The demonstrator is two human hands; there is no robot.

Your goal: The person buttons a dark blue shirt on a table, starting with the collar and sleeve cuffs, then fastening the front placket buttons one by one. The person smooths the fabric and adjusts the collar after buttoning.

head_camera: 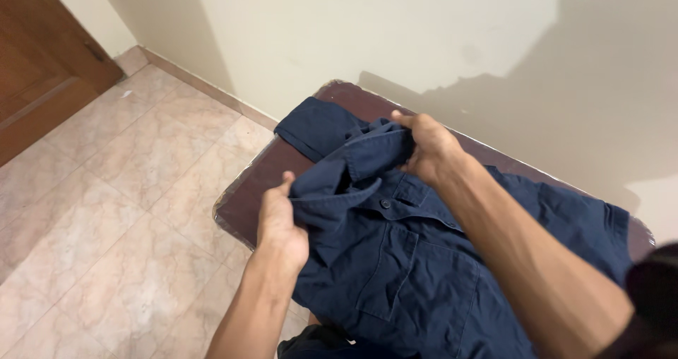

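Observation:
A dark navy button-up shirt [417,260] with a chest pocket lies spread over a small dark brown table [244,193]. My left hand [279,225] pinches the shirt's collar at its near left side. My right hand [431,147] grips the bunched collar and shoulder fabric at the far side, lifting it slightly. One sleeve [314,126] lies flat toward the table's far left corner. The rest of the shirt hangs over the table's near edge.
The table stands against a cream wall [395,34]. Beige tiled floor [106,189] stretches to the left. A brown wooden door [35,62] sits at the upper left. A dark object [657,288] intrudes at the right edge.

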